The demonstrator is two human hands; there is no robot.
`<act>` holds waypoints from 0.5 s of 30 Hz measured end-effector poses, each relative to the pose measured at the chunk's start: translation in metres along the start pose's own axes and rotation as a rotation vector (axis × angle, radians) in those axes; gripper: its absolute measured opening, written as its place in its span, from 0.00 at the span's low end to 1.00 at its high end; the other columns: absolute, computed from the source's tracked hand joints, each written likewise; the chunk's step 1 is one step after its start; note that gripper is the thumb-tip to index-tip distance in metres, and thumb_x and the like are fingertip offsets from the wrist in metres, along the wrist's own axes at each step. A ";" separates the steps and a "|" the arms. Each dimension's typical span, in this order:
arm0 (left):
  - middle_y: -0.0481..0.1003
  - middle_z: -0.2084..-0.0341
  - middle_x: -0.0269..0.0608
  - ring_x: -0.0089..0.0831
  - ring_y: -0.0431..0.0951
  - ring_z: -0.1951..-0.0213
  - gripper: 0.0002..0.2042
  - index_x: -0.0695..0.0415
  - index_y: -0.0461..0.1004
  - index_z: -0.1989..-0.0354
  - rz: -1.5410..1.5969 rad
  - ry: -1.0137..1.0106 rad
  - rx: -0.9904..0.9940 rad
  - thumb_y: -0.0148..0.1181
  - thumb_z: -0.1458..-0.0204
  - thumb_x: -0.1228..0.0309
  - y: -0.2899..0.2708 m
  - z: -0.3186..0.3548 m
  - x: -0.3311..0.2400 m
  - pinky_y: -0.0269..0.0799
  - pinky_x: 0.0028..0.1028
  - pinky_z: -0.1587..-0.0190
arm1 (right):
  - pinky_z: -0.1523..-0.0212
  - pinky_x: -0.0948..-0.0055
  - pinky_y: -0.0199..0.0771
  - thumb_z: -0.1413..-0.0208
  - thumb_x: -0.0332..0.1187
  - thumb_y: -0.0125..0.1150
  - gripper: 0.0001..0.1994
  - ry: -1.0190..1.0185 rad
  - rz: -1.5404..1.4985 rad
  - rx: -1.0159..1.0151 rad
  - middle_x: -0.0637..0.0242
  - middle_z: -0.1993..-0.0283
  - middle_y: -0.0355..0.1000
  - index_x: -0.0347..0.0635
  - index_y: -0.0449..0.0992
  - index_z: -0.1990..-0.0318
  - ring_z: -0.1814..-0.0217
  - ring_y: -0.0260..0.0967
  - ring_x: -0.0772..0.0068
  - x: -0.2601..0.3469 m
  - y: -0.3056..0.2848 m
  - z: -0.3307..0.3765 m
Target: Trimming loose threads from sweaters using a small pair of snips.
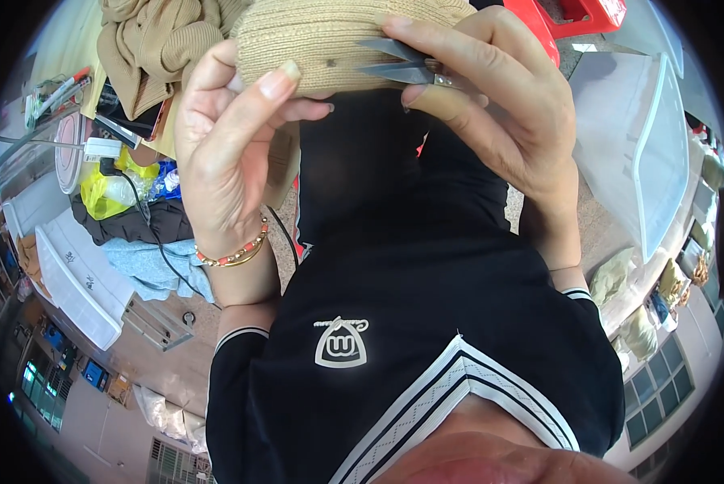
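Note:
A beige ribbed knit piece (297, 52) is stretched across the top middle of the head view. My left hand (221, 141) is closed on its left end, thumb in front and fingers behind. A small dark spot shows on the knit near its lower edge. In my right hand (511, 97) are thread snips (398, 73), held between thumb and fingers. Their two pointed blades stand apart and point left toward the spot, over the right part of the knit. Whether the blades touch the fabric, I cannot tell.
More beige knitwear (156, 52) lies heaped at the upper left. Below it are a white plug adapter (102, 148) with a black cable, a yellow plastic bag (104, 194) and a light blue cloth (148, 262). A translucent plastic bin (632, 153) and a red stool (580, 16) stand at the right.

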State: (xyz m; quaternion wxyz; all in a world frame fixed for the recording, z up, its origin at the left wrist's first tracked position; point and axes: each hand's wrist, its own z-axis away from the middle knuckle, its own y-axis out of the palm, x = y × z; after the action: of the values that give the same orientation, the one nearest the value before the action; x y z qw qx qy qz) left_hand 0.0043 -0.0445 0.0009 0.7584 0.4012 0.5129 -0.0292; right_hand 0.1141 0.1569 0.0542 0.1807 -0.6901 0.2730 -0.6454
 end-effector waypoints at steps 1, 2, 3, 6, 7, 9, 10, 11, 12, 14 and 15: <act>0.78 0.60 0.52 0.39 0.82 0.62 0.13 0.69 0.67 0.50 0.048 -0.005 0.024 0.54 0.44 0.81 -0.002 -0.001 0.001 0.82 0.35 0.60 | 0.70 0.75 0.68 0.56 0.29 0.73 0.25 0.001 -0.003 -0.001 0.66 0.68 0.67 0.41 0.77 0.46 0.70 0.67 0.71 0.001 0.000 0.000; 0.78 0.60 0.52 0.39 0.82 0.62 0.13 0.69 0.67 0.50 0.045 -0.007 0.023 0.54 0.44 0.81 -0.002 0.000 0.002 0.82 0.35 0.60 | 0.72 0.75 0.68 0.56 0.29 0.73 0.25 -0.019 0.037 -0.009 0.66 0.69 0.66 0.43 0.78 0.47 0.71 0.67 0.71 0.003 -0.001 -0.001; 0.78 0.61 0.52 0.39 0.82 0.62 0.13 0.69 0.67 0.50 0.058 -0.008 0.017 0.54 0.44 0.81 -0.002 0.000 0.002 0.82 0.34 0.60 | 0.73 0.74 0.67 0.57 0.29 0.73 0.24 -0.038 0.078 -0.017 0.67 0.70 0.65 0.44 0.79 0.48 0.73 0.66 0.71 0.005 -0.002 -0.002; 0.78 0.61 0.52 0.38 0.82 0.62 0.13 0.68 0.67 0.51 0.070 -0.001 0.020 0.54 0.44 0.81 -0.003 0.000 0.004 0.82 0.34 0.60 | 0.74 0.74 0.67 0.57 0.29 0.74 0.23 -0.049 0.117 -0.026 0.68 0.71 0.64 0.45 0.79 0.49 0.73 0.66 0.72 0.007 -0.001 -0.003; 0.79 0.62 0.52 0.38 0.82 0.62 0.13 0.68 0.67 0.51 0.070 0.011 0.025 0.55 0.44 0.81 -0.003 -0.001 0.004 0.83 0.35 0.60 | 0.75 0.74 0.67 0.58 0.29 0.74 0.23 -0.056 0.138 -0.029 0.68 0.72 0.64 0.46 0.80 0.49 0.74 0.65 0.72 0.008 0.000 -0.003; 0.79 0.62 0.52 0.38 0.82 0.62 0.13 0.68 0.67 0.51 0.055 0.014 0.025 0.55 0.44 0.82 -0.003 -0.001 0.005 0.83 0.34 0.60 | 0.76 0.74 0.67 0.58 0.29 0.74 0.23 -0.069 0.181 -0.036 0.69 0.73 0.63 0.47 0.81 0.50 0.75 0.65 0.72 0.009 0.000 -0.003; 0.79 0.62 0.52 0.37 0.82 0.62 0.13 0.68 0.67 0.51 0.037 0.024 0.015 0.55 0.44 0.82 -0.004 0.001 0.005 0.83 0.34 0.61 | 0.76 0.74 0.67 0.58 0.29 0.74 0.23 -0.074 0.175 -0.033 0.69 0.73 0.63 0.47 0.81 0.50 0.75 0.65 0.72 0.009 0.002 -0.004; 0.79 0.62 0.52 0.37 0.82 0.62 0.13 0.68 0.67 0.51 0.032 0.026 0.008 0.55 0.44 0.82 -0.005 0.003 0.004 0.83 0.34 0.61 | 0.77 0.74 0.66 0.59 0.29 0.74 0.22 -0.078 0.192 -0.034 0.70 0.73 0.63 0.47 0.81 0.51 0.75 0.65 0.73 0.010 0.004 -0.004; 0.79 0.62 0.52 0.37 0.82 0.62 0.13 0.67 0.67 0.51 0.011 0.041 -0.001 0.55 0.44 0.82 -0.005 0.005 0.004 0.83 0.34 0.61 | 0.77 0.75 0.66 0.59 0.29 0.74 0.22 -0.083 0.208 -0.034 0.70 0.73 0.63 0.47 0.81 0.52 0.75 0.65 0.73 0.010 0.007 -0.005; 0.79 0.62 0.52 0.37 0.82 0.62 0.13 0.67 0.67 0.51 0.001 0.040 0.023 0.55 0.44 0.82 0.000 0.001 0.005 0.83 0.33 0.61 | 0.77 0.75 0.66 0.60 0.29 0.74 0.22 -0.063 0.233 -0.053 0.70 0.74 0.62 0.47 0.81 0.52 0.75 0.64 0.74 0.013 0.003 -0.003; 0.79 0.62 0.52 0.37 0.82 0.62 0.13 0.67 0.67 0.51 0.008 0.049 0.034 0.55 0.44 0.82 0.002 -0.001 0.006 0.83 0.33 0.61 | 0.78 0.75 0.66 0.61 0.29 0.74 0.22 -0.053 0.251 -0.064 0.70 0.74 0.62 0.47 0.81 0.53 0.75 0.64 0.74 0.014 0.002 -0.002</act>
State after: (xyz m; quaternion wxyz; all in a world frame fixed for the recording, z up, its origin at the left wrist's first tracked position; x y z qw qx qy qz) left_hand 0.0073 -0.0404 -0.0027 0.7389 0.4167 0.5290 -0.0249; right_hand 0.1116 0.1474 0.0645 0.2451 -0.6726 0.3727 -0.5904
